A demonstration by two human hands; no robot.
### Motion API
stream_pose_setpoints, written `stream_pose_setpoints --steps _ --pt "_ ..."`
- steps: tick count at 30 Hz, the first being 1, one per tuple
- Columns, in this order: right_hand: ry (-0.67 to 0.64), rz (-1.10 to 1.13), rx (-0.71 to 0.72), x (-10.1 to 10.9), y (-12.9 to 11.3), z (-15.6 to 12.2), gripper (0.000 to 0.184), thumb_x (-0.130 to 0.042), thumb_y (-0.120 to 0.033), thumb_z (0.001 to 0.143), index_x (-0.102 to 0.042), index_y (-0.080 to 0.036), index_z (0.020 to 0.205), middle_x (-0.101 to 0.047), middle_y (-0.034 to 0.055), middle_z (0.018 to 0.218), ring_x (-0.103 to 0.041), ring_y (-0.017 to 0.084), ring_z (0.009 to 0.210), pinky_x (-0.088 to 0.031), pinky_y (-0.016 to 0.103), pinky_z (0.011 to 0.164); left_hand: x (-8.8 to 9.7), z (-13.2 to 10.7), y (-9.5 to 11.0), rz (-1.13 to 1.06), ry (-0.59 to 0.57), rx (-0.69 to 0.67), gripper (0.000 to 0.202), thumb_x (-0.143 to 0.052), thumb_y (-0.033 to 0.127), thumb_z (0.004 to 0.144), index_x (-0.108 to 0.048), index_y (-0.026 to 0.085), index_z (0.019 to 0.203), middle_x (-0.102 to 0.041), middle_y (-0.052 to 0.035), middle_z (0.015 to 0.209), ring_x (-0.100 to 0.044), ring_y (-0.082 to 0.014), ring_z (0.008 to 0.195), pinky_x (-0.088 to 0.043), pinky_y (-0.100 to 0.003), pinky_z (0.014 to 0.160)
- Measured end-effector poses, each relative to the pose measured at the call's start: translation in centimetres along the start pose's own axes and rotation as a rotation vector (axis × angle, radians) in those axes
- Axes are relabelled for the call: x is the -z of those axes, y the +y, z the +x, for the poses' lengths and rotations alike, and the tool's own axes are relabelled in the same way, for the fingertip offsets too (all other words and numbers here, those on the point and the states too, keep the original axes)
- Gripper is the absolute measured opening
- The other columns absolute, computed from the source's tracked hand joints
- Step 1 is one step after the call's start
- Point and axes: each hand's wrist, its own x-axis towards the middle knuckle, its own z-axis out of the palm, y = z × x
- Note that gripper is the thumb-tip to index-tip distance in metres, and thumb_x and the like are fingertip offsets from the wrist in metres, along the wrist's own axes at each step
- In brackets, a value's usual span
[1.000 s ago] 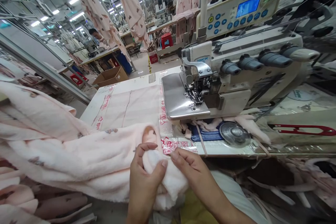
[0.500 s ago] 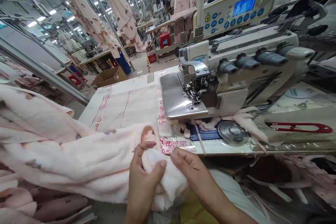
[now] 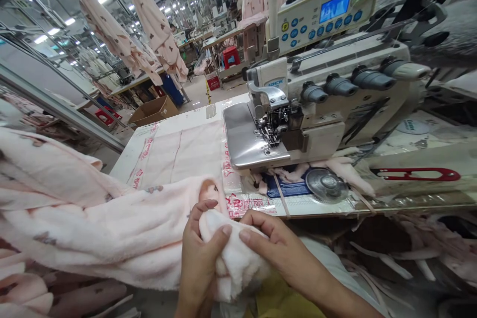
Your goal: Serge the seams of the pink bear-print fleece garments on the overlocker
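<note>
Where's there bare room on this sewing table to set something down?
A strip of white tabletop runs between the pale pink cloth and the far edge; a beige panel surrounds the red thread snips. It's crowded at the left hand and right hand, bunched in plush pink fabric below the overlock machine.

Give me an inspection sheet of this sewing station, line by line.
surface: white work table with printed red lettering, holding an overlock sewing machine
job's things: pink fleece garment, bunched in hand and trailing off to the left
clutter: red-handled thread snips; pink fabric offcuts beside the machine
hands: left hand and right hand both pinch the fleece fold
cables: nothing seen
surroundings: hanging garments, cardboard box, red stool, further sewing stations
</note>
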Motion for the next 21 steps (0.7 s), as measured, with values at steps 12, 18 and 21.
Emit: stream_pose_setpoints --steps 12,18,21 --pt "-0.002 0.097 0.008 0.1 -0.3 -0.3 0.038 -0.068 -0.049 0.071 -0.048 -0.017 0.072 -0.046 -0.0034 0.066 -0.038 0.009 0.059 -0.029 0.019 0.054 0.5 1.0 -0.9 -0.189 -0.105 0.079 0.065 -0.080 0.026 0.053 -0.042 0.021 0.105 -0.058 0.0007 0.078 -0.054 -0.0095 0.058 -0.043 -0.017 0.052" --pt "0.032 0.132 -0.010 0.2 0.0 -0.1 0.038 -0.071 -0.047 0.067 -0.048 -0.017 0.071 -0.048 -0.0032 0.067 -0.040 0.010 0.060 -0.030 0.019 0.054 0.0 1.2 -1.0 -0.261 -0.139 0.125 0.069 -0.081 0.026 0.051 -0.042 0.024 0.109 -0.056 0.0037 0.075 -0.055 -0.0097 0.059 -0.044 -0.018 0.055" --pt "0.036 0.148 -0.016 0.2 0.1 0.0 0.039 -0.072 -0.048 0.067 -0.048 -0.016 0.071 -0.048 -0.0034 0.066 -0.039 0.009 0.060 -0.029 0.019 0.054 -0.1 1.2 -1.0 -0.267 -0.134 0.138 0.071 -0.081 0.026 0.051 -0.042 0.024 0.111 -0.055 0.0034 0.075 -0.054 -0.0094 0.059 -0.043 -0.018 0.057"
